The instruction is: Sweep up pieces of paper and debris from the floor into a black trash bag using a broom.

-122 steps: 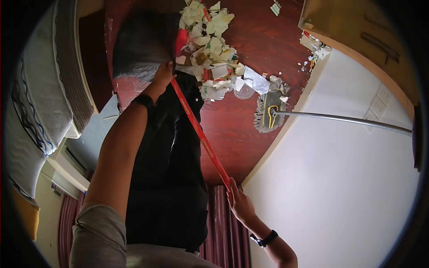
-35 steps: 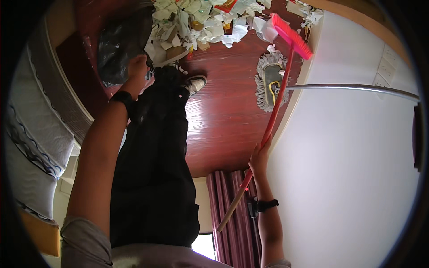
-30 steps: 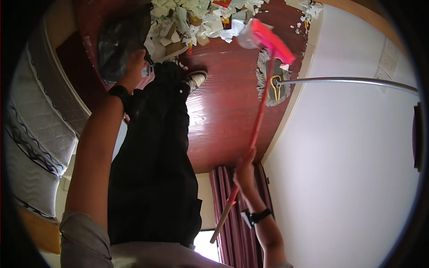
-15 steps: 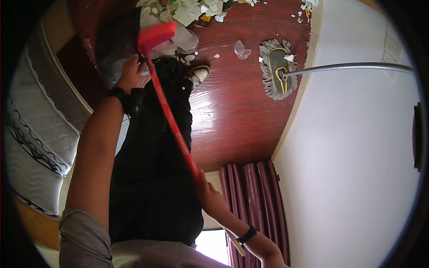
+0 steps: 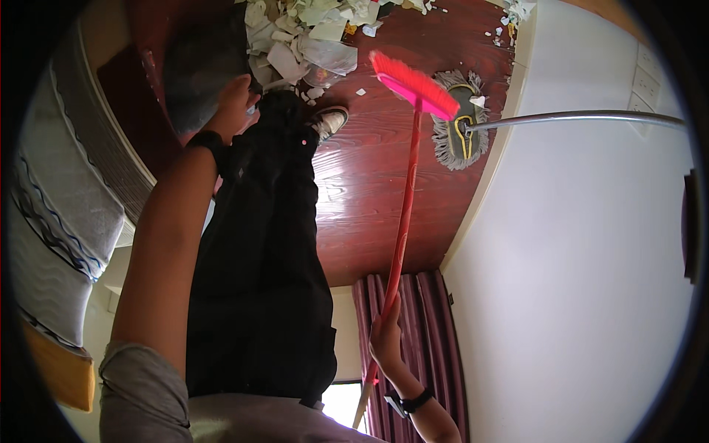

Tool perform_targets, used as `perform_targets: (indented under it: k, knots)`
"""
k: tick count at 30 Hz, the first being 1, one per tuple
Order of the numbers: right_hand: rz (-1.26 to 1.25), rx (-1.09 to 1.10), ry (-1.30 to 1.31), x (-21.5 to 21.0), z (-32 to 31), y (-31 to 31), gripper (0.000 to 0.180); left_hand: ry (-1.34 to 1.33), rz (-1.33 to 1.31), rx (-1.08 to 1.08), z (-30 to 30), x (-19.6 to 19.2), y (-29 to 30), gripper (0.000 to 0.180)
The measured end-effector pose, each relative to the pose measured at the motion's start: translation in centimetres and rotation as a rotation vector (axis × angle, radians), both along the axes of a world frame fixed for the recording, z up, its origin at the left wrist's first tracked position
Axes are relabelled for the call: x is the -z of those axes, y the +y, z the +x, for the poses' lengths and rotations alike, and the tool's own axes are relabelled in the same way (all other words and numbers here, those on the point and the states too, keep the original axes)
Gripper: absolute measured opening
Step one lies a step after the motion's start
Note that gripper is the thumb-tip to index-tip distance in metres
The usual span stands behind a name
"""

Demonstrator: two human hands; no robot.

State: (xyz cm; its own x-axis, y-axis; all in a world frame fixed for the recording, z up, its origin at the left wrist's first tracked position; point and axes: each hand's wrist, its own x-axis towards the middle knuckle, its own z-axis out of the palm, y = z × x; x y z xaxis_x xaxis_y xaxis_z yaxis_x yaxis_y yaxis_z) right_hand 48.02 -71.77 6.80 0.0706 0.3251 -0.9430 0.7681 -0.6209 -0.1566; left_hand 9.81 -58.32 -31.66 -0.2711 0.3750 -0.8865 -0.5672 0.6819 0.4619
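Note:
My right hand (image 5: 385, 341) is closed around the red handle of a broom (image 5: 408, 199). Its pink-red bristle head is held up toward the far side, overlapping part of a grey mop in the picture. At far left, my left hand (image 5: 235, 102) is closed at the edge of what looks like a black plastic bag (image 5: 201, 70); its fingertips are partly hidden. Just right of the bag lies a heap of torn paper and plastic scraps (image 5: 310, 44) on the red-brown wooden floor (image 5: 384, 170).
The grey string mop (image 5: 461, 136) lies by the right wall (image 5: 569, 221), its metal pole reaching right. More scraps (image 5: 509, 22) sit along the skirting at the far right. Mattresses (image 5: 66, 214) stand at left, and a purple curtain (image 5: 425, 317) hangs at the near side. My shoe (image 5: 330, 124) is beside the heap.
The broom head has swung right, away from the scrap heap and my left hand. My right hand has shifted right with the handle. My left hand has moved slightly right and farther away.

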Motion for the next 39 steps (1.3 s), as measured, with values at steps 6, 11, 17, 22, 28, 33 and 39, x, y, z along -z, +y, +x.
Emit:
perform_targets:
  k: [6, 11, 17, 22, 28, 33, 39]
  knots:
    - [-0.455, 0.097, -0.085, 2.2, -2.8, 1.0, 0.065, 0.045, -0.126, -0.053, -1.0, 1.1, -1.6, 0.027]
    - [-0.073, -0.102, 0.096, 2.3, -4.2, 0.3, 0.071, -0.006, -0.134, -0.065, -0.5, 0.2, -1.3, 0.033]
    - [-0.076, -0.122, 0.219, 2.9, -6.8, 1.7, 0.072, 0.129, 0.041, 0.109, -1.8, 0.2, -1.8, 0.024]
    - [-0.147, -0.179, 0.329, 2.6, -7.0, 0.5, 0.069, 0.016, -0.056, 0.003, -1.9, -0.6, -0.5, 0.027]
    - [-0.026, -0.217, 0.361, -1.6, -3.5, 2.7, 0.07, 0.08, -0.049, 0.003, -2.8, -0.3, -1.2, 0.034]
    - [-0.122, -0.135, 0.065, -5.8, -0.8, 5.5, 0.067, 0.147, -0.061, -0.053, -2.7, 0.3, -1.6, 0.026]
    - [0.256, -0.137, -0.051, 5.0, 1.4, 10.0, 0.055, 0.119, -0.066, -0.027, -1.0, 2.6, -2.7, 0.027]
